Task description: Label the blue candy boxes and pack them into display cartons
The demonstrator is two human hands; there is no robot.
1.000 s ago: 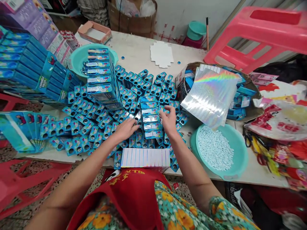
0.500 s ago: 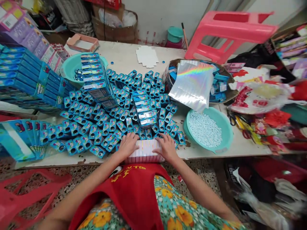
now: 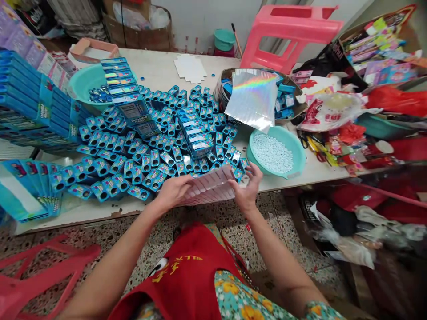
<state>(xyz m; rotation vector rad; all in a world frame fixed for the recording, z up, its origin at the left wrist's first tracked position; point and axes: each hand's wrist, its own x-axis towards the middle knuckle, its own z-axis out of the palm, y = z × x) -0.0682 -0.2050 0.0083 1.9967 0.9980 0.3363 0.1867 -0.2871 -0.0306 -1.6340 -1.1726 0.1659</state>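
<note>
A pale, pinkish-white block of thin boxes (image 3: pixel 210 186), ruled by lines along its length, is tilted at the table's front edge. My left hand (image 3: pixel 175 192) grips its left end, fingers along the upper side. At the other end, my right hand (image 3: pixel 247 186) holds it with the thumb against the near corner and the fingers bent behind. Just beyond lie many small blue boxes (image 3: pixel 133 146) with round openings. A short stack of blue display boxes (image 3: pixel 195 133) stands among them, and a taller blue stack (image 3: pixel 128 95) rises to the left.
At right is a turquoise basin (image 3: pixel 298 162) of pale pellets, beside a carton under silver holographic sheets (image 3: pixel 251 98). Another turquoise basin (image 3: pixel 78 84) stands back left. Blue flat sleeves (image 3: pixel 30 191) lie front left. A pink stool (image 3: pixel 290 26) stands behind; scissors (image 3: pixel 303 140) lie right.
The pale block has been lifted and tilted, its right end higher. My right hand has shifted right and up to that end. The whole view has swung a little to the right.
</note>
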